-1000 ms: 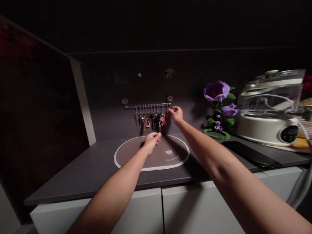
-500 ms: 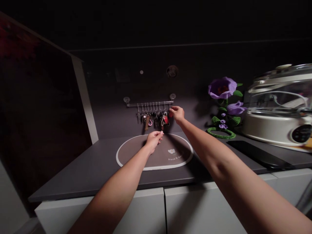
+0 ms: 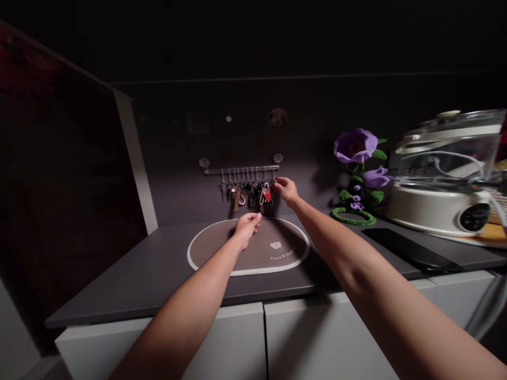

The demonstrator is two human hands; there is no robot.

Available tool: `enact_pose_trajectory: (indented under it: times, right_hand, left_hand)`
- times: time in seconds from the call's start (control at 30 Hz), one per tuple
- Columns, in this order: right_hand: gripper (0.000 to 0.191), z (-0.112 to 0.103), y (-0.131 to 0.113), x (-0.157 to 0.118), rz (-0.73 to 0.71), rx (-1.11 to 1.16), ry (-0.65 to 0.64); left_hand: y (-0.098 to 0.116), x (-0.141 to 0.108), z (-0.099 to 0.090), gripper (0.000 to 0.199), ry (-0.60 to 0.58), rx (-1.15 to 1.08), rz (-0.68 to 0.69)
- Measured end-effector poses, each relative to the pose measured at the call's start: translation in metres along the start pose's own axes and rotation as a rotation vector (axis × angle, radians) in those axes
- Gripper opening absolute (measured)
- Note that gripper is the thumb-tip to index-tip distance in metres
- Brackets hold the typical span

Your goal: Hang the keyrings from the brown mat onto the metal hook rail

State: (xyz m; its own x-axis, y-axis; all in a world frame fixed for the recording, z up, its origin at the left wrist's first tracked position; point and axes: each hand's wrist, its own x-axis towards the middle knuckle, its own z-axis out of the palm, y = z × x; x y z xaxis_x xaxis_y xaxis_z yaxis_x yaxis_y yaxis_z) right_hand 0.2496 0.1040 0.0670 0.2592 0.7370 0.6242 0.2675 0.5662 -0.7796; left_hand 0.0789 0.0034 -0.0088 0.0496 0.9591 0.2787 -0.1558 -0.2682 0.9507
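A clear hook rail [image 3: 242,170] is fixed to the dark wall by two round suction mounts. Several keys hang from its hooks, with a brown fob [image 3: 237,200], a pink ring [image 3: 242,200] and a red tag [image 3: 267,196] among them. At the rail's right end is my right hand [image 3: 287,190], its fingers pinched on something red that they mostly hide. My left hand [image 3: 247,228] hovers over the brown oval mat [image 3: 222,253], below the keys, with thumb and fingers pressed together; whatever they hold, if anything, is too small to name.
Purple knitted flowers [image 3: 356,146] with a green ring base stand to the right. Beside them are a black flat object [image 3: 410,249] and a white appliance [image 3: 425,206] with a clear upper part. White cabinets [image 3: 214,338] lie below the counter's front edge.
The view has shifted slightly, moving the flowers and appliance a little left in the picture. My right hand remains at the rail's right end, and my left hand keeps its pinch over the mat.
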Motion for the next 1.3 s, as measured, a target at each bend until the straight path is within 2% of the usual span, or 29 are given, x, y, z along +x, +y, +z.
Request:
enact_pose_trajectory:
  times: [0.1, 0.2, 0.3, 0.47, 0.57, 0.67, 0.77, 0.93, 1.3]
  right_hand:
    - [0.037, -0.006, -0.005, -0.011, 0.030, -0.042, 0.001]
    - [0.035, -0.013, -0.014, -0.028, 0.026, -0.124, 0.076]
    - [0.036, -0.017, -0.029, -0.052, 0.003, -0.138, 0.089]
    - [0.050, -0.019, -0.068, -0.105, 0.084, 0.188, -0.118]
    - [0.071, -0.022, -0.087, -0.139, 0.066, 0.353, -0.262]
    - [0.093, -0.026, -0.095, -0.167, 0.016, 0.388, -0.406]
    - [0.104, -0.032, -0.093, -0.187, 0.004, 0.348, -0.511]
    - [0.106, -0.041, -0.086, -0.207, -0.018, 0.230, -0.588]
    - [0.099, -0.043, -0.090, -0.213, -0.047, 0.141, -0.602]
  left_hand:
    - [0.005, -0.005, 0.001, 0.026, 0.013, 0.023, 0.003]
    - [0.012, -0.010, 0.003, 0.028, 0.033, 0.100, 0.036]
    - [0.020, -0.012, 0.006, 0.045, 0.073, 0.178, 0.086]
    - [0.052, -0.024, 0.002, 0.080, -0.007, 0.307, 0.270]
    - [0.076, -0.046, -0.011, 0.096, -0.113, 0.414, 0.398]
    - [0.087, -0.075, -0.029, 0.102, -0.227, 0.483, 0.465]
    - [0.081, -0.099, -0.048, 0.104, -0.293, 0.530, 0.452]
    - [0.058, -0.119, -0.066, 0.106, -0.291, 0.550, 0.412]
    - [0.051, -0.118, -0.071, 0.110, -0.286, 0.430, 0.343]
